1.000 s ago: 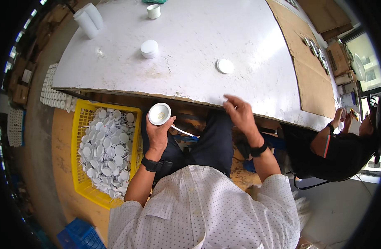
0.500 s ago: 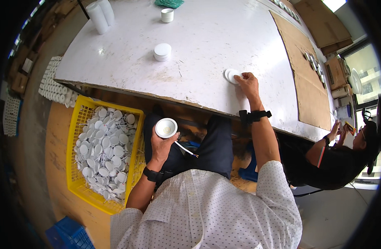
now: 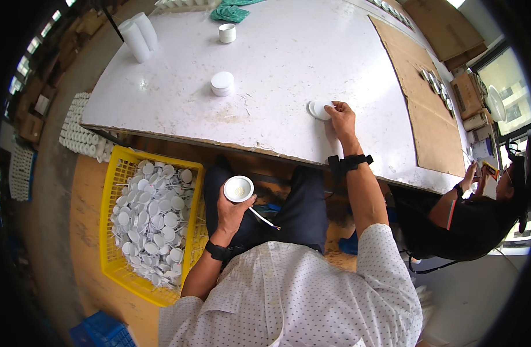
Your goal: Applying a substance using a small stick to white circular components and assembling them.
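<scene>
My left hand (image 3: 230,215) is closed around a round white downlight (image 3: 239,189), held face up above my lap. Yellowish dots show at the centre of its recessed face. A white cable (image 3: 262,218) with bare coloured wire ends hangs from it toward the right. Over the table's near edge, my right hand (image 3: 343,120) pinches the right side of a white disc (image 3: 320,110). That disc overlaps another thin one lying on the tabletop. Part of it is hidden by my fingertips.
A yellow basket (image 3: 106,248) full of small white discs with wires stands at my left. On the white table (image 3: 277,63) are a short stack of white discs (image 3: 222,84), a smaller white stack (image 3: 227,33), white rolls (image 3: 137,41) and cardboard (image 3: 415,104). A co-worker (image 3: 459,220) sits at right.
The view has shifted slightly. My left hand still holds the downlight in nearly the same place. My right fingers stay at the discs, which now overlap a little differently.
</scene>
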### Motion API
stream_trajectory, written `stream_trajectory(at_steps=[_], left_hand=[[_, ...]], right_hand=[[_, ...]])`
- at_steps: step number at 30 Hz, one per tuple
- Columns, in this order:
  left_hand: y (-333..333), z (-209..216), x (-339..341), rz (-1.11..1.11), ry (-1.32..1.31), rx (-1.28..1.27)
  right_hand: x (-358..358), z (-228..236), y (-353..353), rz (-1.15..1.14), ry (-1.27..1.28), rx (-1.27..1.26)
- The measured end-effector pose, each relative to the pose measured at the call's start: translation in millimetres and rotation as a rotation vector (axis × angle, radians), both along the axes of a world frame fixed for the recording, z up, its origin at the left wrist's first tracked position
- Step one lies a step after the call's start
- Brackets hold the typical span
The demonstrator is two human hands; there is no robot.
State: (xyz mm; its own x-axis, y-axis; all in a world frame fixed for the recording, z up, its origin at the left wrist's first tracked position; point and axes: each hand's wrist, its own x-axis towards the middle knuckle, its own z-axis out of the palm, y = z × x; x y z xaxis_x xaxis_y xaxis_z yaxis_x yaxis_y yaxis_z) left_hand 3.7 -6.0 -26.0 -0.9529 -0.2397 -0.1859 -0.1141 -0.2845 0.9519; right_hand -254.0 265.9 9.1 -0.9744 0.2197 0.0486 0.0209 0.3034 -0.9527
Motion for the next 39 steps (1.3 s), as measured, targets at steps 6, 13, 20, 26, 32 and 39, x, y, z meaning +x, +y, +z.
stream_trajectory(at_steps=[6,13,20,26,32,39], left_hand=[[0.6,11.5,-1.0,-0.023,0.013,-0.027],[12.8,40.0,-22.1,-0.158,0.049,-0.055],[25.0,45.1,-41.6,-0.296,0.146,-0.123],[27.6,55.3,-43.6,-0.382,0.13,0.129],[28.7,55.3,-41.7,-0.374,0.146,0.127],[29.1,57.5,-37.2,-0.317,0.126,0.161]], right_hand=[[19.2,12.8,8.1,-0.005,-0.198,-0.458],[80.4,28.3,-3.3,0.119,-0.206,-0.777],[123.8,29.8,-19.7,0.145,-0.304,-0.825],[175.3,35.6,-52.8,0.277,0.27,0.176],[186.3,30.4,-70.4,0.563,0.777,0.593],[192.8,30.4,-79.0,0.633,0.779,0.626]])
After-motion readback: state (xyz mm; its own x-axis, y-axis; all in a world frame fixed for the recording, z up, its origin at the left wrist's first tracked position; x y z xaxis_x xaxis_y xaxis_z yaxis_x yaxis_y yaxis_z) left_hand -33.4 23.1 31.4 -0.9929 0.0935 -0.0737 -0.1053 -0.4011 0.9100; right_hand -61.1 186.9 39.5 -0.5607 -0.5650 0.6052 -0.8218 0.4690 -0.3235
